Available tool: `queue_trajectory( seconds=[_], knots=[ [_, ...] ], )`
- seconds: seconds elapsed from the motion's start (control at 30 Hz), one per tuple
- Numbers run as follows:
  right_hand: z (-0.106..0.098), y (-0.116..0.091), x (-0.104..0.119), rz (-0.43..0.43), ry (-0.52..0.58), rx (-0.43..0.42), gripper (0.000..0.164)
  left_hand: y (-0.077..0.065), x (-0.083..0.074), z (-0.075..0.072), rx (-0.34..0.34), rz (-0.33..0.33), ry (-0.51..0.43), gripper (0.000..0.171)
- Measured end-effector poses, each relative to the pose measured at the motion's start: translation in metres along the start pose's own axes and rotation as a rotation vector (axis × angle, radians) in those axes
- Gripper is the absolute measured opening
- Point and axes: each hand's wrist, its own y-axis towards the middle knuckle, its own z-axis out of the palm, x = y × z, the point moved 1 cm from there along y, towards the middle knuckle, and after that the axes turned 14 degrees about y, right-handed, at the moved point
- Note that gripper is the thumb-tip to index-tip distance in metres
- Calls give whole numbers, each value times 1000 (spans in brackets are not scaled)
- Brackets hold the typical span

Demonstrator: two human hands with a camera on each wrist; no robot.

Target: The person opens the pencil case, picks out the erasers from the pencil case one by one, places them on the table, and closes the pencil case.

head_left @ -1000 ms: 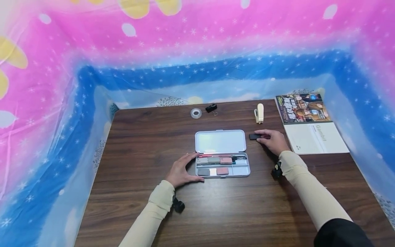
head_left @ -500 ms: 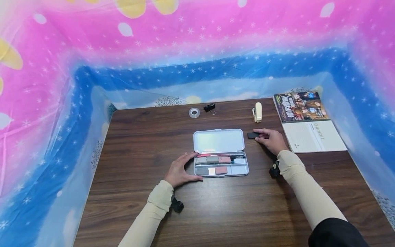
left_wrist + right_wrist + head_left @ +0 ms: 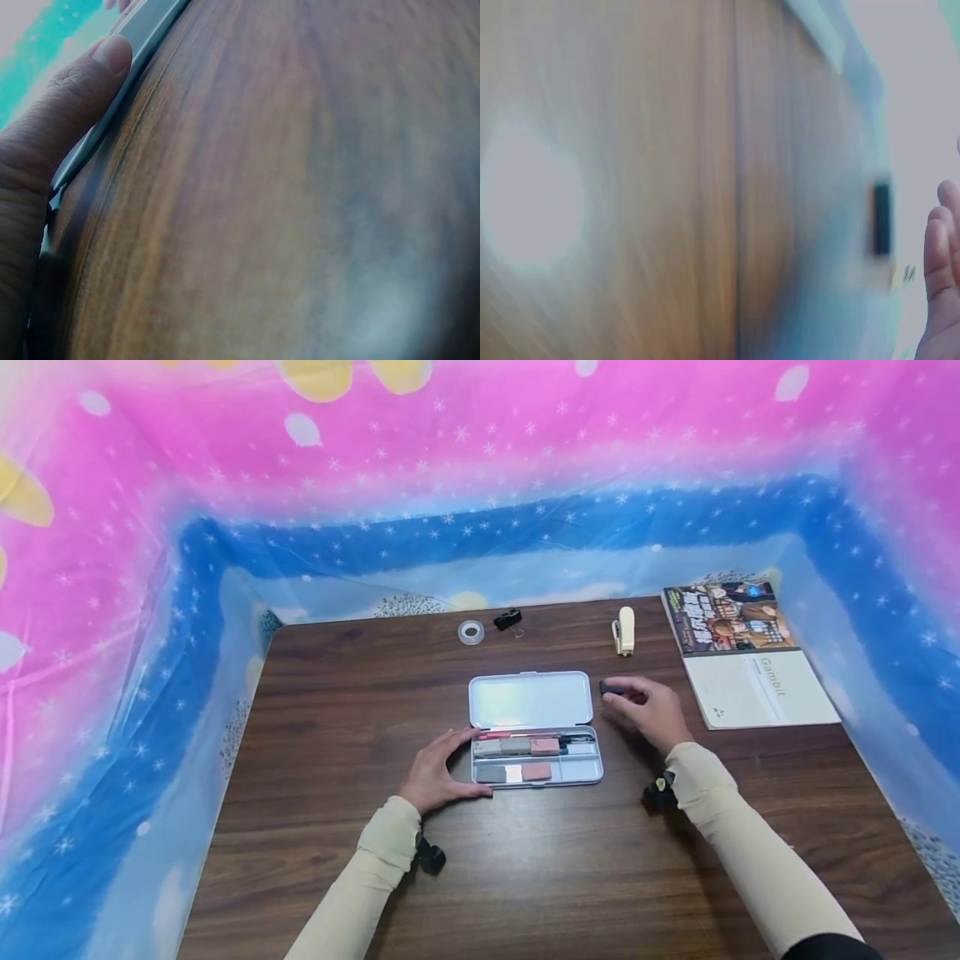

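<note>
A white pencil case (image 3: pixel 531 700) lies open on the table, its lid folded back. My left hand (image 3: pixel 437 779) spans its left end, thumb along the front edge and fingers at the back corner. The left wrist view shows the thumb (image 3: pixel 86 90) against the case's side. Inside the case are a red pen (image 3: pixel 517 735), darker pens and several grey, white and pink blocks (image 3: pixel 536 771). Right of the lid, my right hand (image 3: pixel 651 710) pinches a small black rectangular block (image 3: pixel 611 687), partly hidden by the fingers. The right wrist view is blurred.
Behind the case are a tape roll (image 3: pixel 471 632), a black binder clip (image 3: pixel 507 619) and a cream stapler (image 3: pixel 624 632). Two booklets, one with an illustrated cover (image 3: pixel 727 617) and one pale (image 3: pixel 761 689), lie at the right. Patterned cloth (image 3: pixel 450 539) surrounds the wooden table (image 3: pixel 337 693).
My right hand has turned and shifted slightly left with the black block, which is now more covered by the fingers. My left hand stays on the pencil case. The head view has shifted slightly.
</note>
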Motion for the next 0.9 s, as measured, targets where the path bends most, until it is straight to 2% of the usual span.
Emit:
queue_trajectory(
  seconds=[0.17,0.3,0.4,0.53,0.9],
  knots=[
    [29,-21,25,-25,61,186,22,1,0,-1,0,6,-1,99],
    [47,-29,35,-21,-5,314,23,1,0,-1,-2,8,-1,98],
    [57,-31,38,-20,-59,372,25,0,0,-1,-3,7,-2,98],
    [64,-30,39,-19,-87,413,27,1,0,-1,-5,9,-3,99],
    [71,-31,39,-52,-55,393,26,0,0,0,-7,-1,-8,98]
  ],
)
